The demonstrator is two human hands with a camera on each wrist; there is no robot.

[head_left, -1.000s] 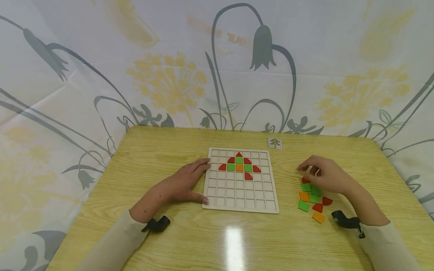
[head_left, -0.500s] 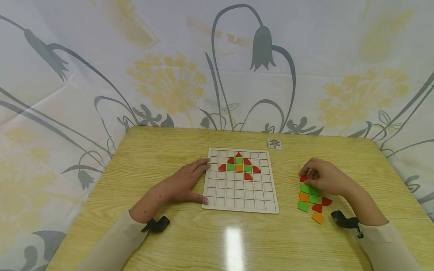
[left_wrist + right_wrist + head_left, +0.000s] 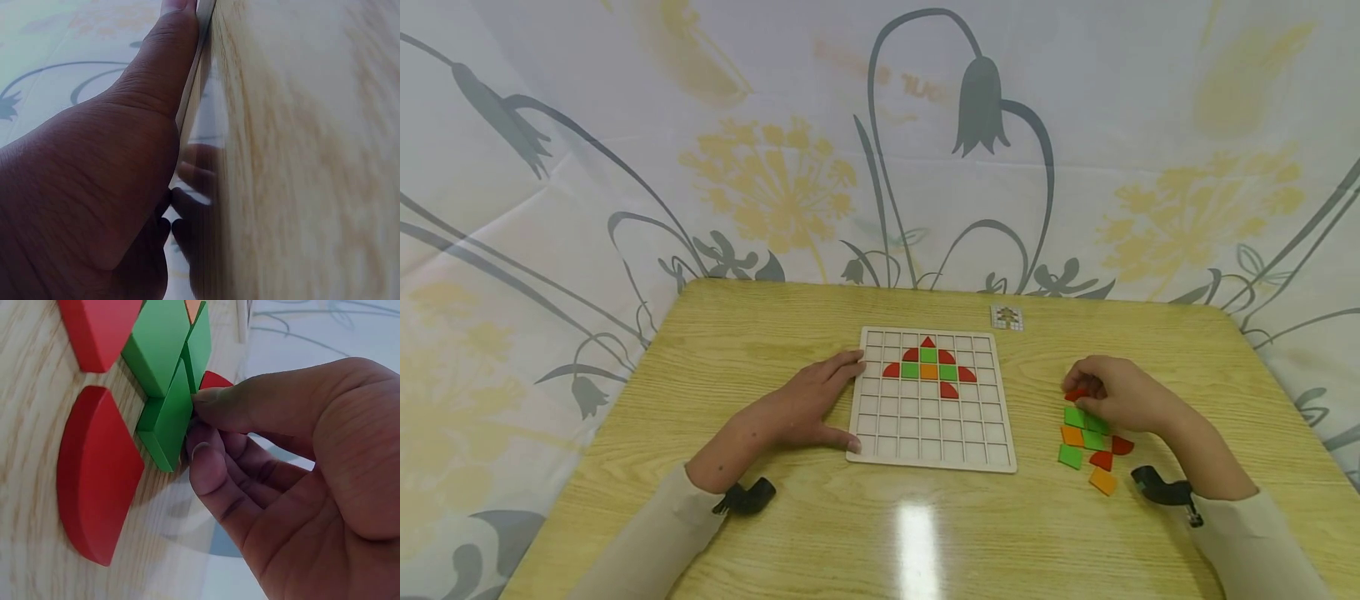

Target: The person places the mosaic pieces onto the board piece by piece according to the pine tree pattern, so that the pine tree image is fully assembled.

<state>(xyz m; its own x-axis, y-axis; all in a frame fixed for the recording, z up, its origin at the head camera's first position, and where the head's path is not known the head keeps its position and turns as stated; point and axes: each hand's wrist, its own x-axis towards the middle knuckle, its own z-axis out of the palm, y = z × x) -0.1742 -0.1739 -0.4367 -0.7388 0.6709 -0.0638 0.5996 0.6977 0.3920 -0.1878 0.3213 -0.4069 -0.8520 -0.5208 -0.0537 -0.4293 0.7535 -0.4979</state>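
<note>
A pale wooden grid board (image 3: 910, 428) lies mid-table with red, green and one orange tile set in its upper squares. My left hand (image 3: 801, 407) rests at the board's left edge, fingers spread and thumb near the lower corner; the left wrist view shows the thumb (image 3: 159, 62) along that edge. To the right, my right hand (image 3: 1126, 393) pinches a red quarter-circle tile (image 3: 1076, 394) between thumb and fingers, over the far end of the loose tiles. In the right wrist view, green tiles (image 3: 165, 422) lie right beside the fingertips, and the pinched tile is mostly hidden behind the thumb.
Loose green, orange and red tiles (image 3: 1102, 481) lie in a cluster nearer the right wrist. A small card (image 3: 1007, 317) with a tree pattern lies beyond the board. A patterned cloth (image 3: 820, 167) hangs behind the table's far edge.
My right hand has come slightly down and nearer, its fingers closing on the red quarter-circle tile, which now looks tilted. The left hand and board have stayed put.
</note>
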